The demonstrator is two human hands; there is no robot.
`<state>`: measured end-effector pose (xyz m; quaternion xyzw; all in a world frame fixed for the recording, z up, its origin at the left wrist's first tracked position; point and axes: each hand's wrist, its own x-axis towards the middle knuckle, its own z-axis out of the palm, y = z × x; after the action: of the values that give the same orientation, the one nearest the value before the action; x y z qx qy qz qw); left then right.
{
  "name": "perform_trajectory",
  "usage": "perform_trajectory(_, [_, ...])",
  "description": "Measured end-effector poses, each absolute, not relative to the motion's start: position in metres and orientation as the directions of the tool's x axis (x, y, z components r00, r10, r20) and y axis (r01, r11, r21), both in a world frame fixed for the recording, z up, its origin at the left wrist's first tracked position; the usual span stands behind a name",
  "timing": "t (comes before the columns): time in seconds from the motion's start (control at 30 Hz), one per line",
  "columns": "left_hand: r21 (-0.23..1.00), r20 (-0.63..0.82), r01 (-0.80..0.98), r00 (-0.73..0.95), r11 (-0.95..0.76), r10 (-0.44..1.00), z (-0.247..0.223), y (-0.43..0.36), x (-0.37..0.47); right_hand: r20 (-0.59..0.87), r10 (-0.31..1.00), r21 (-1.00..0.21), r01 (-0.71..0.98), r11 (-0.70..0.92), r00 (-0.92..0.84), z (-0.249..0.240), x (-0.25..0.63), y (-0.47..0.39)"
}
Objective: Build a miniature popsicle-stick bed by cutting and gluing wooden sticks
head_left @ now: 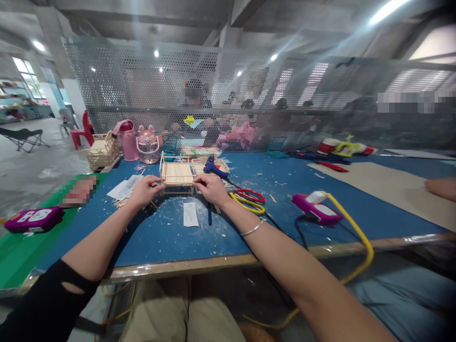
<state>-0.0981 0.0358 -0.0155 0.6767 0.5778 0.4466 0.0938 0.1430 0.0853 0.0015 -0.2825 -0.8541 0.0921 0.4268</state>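
A small bed-like frame of thin wooden sticks [178, 174] stands on the blue table, held between my two hands. My left hand [145, 191] pinches its near left corner. At the near right corner, the fingers of my right hand [213, 188] are closed on the same frame. Just behind my right hand lies a blue glue gun [214, 167], resting by a second flat stick piece [227, 165]. Loose sticks [123, 203] and white paper [124, 188] lie by my left hand. A white slip of paper [190, 214] is in front of the frame.
Red and yellow cable loops [249, 195] lie right of my right hand. A purple power strip [317, 209] with a yellow cord sits further right. Pink bottles [147, 146] and a stick basket [103, 151] stand at back left, before a perforated screen [142, 90]. Another person's hand [441, 186] rests at far right.
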Motion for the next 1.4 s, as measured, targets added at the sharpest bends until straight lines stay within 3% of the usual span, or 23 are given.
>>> perform_trajectory(0.7, [0.643,0.500,0.697,-0.069,-0.317,0.863,-0.009,0.030,-0.090,0.709,0.571,-0.376,0.463,0.802,-0.414,-0.003,0.139,0.085])
perform_trajectory(0.83, [0.627,0.502,0.710,-0.056,-0.319,0.863,-0.008,0.030,-0.089,0.702,0.607,-0.442,0.442,0.781,-0.372,-0.003,0.137,0.083])
perform_trajectory(0.93, [0.625,0.499,0.716,-0.062,-0.310,0.864,-0.007,0.029,-0.089,0.674,0.668,-0.561,0.372,0.740,-0.315,-0.003,0.136,0.084])
perform_trajectory(1.13, [0.623,0.492,0.724,-0.069,-0.296,0.868,-0.006,0.029,-0.089,0.498,0.779,-0.786,0.181,0.591,-0.381,-0.004,0.138,0.093])
perform_trajectory(1.4, [0.617,0.505,0.722,-0.057,-0.314,0.861,-0.008,0.030,-0.089,0.424,0.774,-0.808,0.190,0.558,-0.470,-0.002,0.141,0.093])
